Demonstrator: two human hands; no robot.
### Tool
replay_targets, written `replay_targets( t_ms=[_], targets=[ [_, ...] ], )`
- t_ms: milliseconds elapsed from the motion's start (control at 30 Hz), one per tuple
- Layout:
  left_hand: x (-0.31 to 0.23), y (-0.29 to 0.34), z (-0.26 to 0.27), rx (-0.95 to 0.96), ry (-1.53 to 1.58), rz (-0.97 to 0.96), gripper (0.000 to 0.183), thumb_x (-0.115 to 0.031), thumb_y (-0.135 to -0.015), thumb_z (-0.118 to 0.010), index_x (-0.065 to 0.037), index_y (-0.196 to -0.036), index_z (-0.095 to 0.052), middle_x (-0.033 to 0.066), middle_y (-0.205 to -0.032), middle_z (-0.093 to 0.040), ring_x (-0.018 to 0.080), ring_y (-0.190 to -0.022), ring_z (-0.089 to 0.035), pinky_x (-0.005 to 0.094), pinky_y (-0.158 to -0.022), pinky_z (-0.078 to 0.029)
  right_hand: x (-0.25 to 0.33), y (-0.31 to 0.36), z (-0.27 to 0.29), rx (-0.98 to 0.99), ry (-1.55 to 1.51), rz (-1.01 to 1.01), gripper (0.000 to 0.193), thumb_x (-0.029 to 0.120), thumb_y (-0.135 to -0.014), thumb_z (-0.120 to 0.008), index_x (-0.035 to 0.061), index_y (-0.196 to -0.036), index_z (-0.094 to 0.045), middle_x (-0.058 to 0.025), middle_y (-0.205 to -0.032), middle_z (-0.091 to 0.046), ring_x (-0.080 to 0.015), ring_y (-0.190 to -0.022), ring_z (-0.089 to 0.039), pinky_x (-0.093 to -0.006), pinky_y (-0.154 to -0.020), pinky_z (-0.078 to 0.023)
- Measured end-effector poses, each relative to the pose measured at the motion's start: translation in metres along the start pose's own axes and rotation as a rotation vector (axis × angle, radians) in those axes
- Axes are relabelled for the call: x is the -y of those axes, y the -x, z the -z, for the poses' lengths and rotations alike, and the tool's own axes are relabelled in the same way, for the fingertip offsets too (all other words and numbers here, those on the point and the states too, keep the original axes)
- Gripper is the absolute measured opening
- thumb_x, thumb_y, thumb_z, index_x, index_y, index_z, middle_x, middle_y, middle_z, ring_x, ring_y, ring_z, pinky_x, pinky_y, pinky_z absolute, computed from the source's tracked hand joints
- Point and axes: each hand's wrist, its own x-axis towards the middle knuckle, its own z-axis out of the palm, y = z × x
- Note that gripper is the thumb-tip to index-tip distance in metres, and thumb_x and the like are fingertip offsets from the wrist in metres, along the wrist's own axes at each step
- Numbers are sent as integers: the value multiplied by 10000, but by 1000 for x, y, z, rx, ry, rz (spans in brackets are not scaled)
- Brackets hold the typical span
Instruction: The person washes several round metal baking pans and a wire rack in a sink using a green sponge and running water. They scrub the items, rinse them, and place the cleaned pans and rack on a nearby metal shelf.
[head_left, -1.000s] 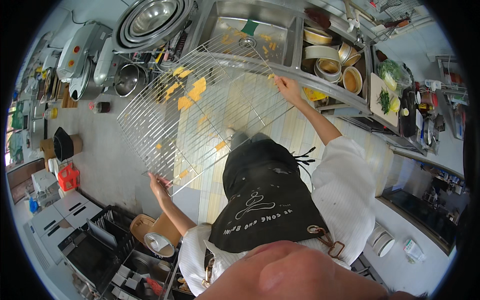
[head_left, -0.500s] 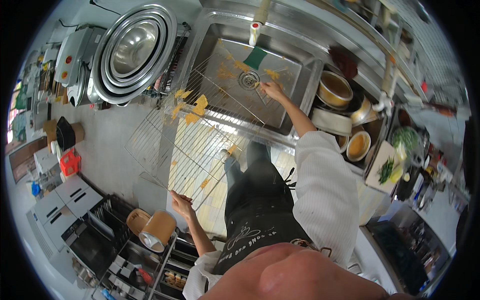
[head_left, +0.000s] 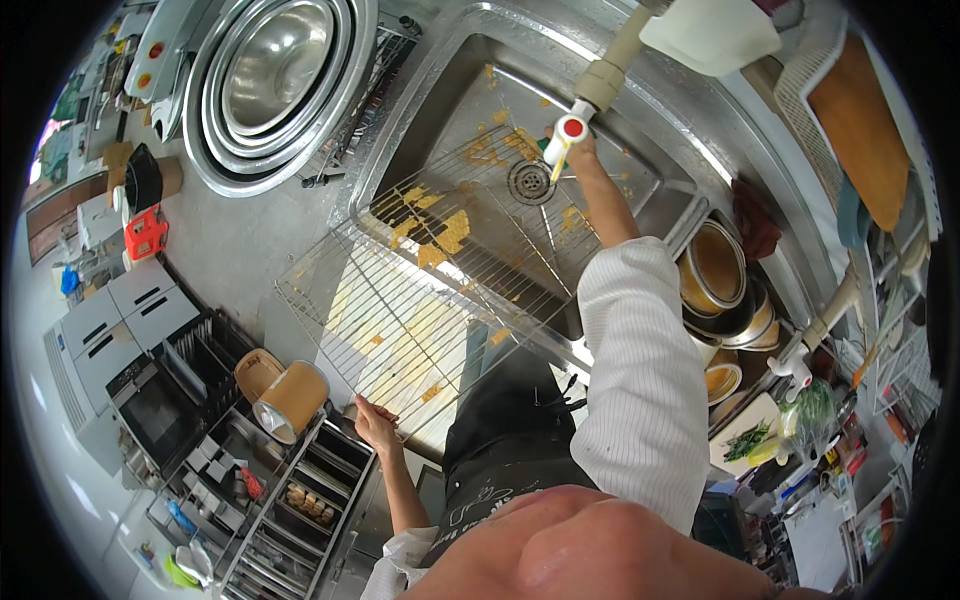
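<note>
My left hand (head_left: 377,426) is closed on the near-left corner of a large wire cooling rack (head_left: 372,345). The rack slants from my left hand over the front rim of the steel sink (head_left: 640,165), its far part inside the basin. Yellow-orange crust scraps (head_left: 452,232) cling to the wires and lie on the basin floor. Beyond the drain (head_left: 530,182), my right hand (head_left: 583,157) reaches into the sink under the tap (head_left: 572,128). The tap hides most of its fingers; a sliver of a green scouring pad (head_left: 543,146) shows beside them.
Nested steel bowls (head_left: 277,75) stand left of the sink. Round pans (head_left: 712,265) are stacked to its right, near a cutting board (head_left: 742,432) with greens. At lower left are a brown tub (head_left: 292,400) and a rack of trays (head_left: 300,535). A pipe leads to the tap.
My right hand has moved from the rack near the drain to the green scouring pad under the tap. My left hand keeps hold of the cooling rack. The view has shifted.
</note>
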Motion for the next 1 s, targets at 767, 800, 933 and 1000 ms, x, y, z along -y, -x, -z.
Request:
replay_targets(
  t_ms=[767, 800, 933, 1000],
  targets=[
    [7, 52, -109, 399, 44, 210, 608, -528, -1015, -374, 6, -799, -568, 125, -621, -618, 182, -491, -583, 281, -469, -445, -2, 70, 142, -134, -560, -268, 284, 179, -752, -720, 18, -970, -633, -132, -1003, -676, -307, -872, -663, -397, -767, -526],
    [1, 52, -115, 525, -6, 184, 630, -517, -1025, -349, 30, -817, -583, 159, -683, -664, 197, -547, -640, 267, -489, -455, 6, 83, 148, -197, -946, -370, 334, 184, -772, -725, 20, -1043, -619, -131, -995, -686, -265, -829, -665, -382, -772, -523],
    [27, 32, -120, 823, -429, 22, 612, -523, -993, -424, 10, -792, -649, 150, -686, -680, 238, -619, -684, 337, -573, -522, 24, 132, 142, -36, -1939, -529, 457, 62, -814, -675, 25, -1235, -501, -124, -1123, -603, -258, -992, -629, -369, -834, -527],
    [1, 16, -103, 925, -1036, -272, 522, -536, -924, -528, -86, -735, -714, 134, -652, -671, 318, -665, -683, 454, -628, -524, 33, 156, 138, 89, -2206, -591, 434, 16, -838, -627, 9, -1246, -480, -137, -1139, -589, -268, -1055, -610, -391, -907, -518]
  ],
)
